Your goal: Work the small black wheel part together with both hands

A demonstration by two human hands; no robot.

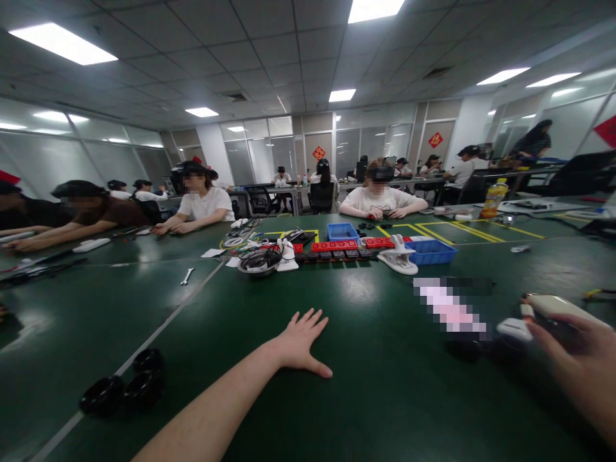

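Observation:
My left hand (304,343) rests palm down on the green table (337,417), fingers spread, holding nothing. At the right edge, my right hand (584,378) is smeared by motion. Its thumb and fingers are at a dark object (561,326) beside a cream-coloured, rounded item (570,305); whether they grip it I cannot tell. Just left of that hand lies a small white object (514,330). Nearby is a flat thing with a blurred-out pink surface (452,308). Several black, round, cup-like pieces, one of them a black cup-like piece (102,394), stand at the lower left.
Ahead are a metal bowl with cables (258,266), a red-and-black power strip row (337,250), a white clamp-like stand (398,256) and a blue bin (430,251). A wrench (187,276) lies left. A drink bottle (494,197) stands farther right. People sit around the table.

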